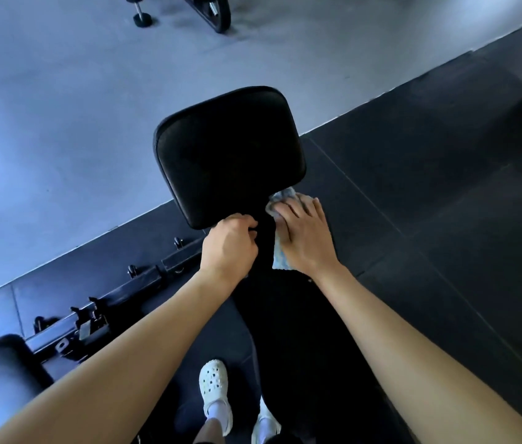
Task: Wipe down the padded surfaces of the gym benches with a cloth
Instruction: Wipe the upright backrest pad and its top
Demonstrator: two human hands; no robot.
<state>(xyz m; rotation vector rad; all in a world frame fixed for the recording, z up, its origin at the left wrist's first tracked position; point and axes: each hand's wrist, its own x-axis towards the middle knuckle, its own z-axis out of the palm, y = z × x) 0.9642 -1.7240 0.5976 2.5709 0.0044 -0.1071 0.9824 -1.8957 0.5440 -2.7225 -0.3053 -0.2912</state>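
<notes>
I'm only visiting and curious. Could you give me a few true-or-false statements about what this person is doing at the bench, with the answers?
1. The right hand presses a cloth flat onto the long pad. True.
2. The left hand holds a spray bottle. False: it grips the near edge of the square pad.
3. The person wears white clogs. True.
4. The cloth lies dropped on the floor. False: it lies on the bench under the right hand.
5. The square pad is red. False: it is black.
</notes>
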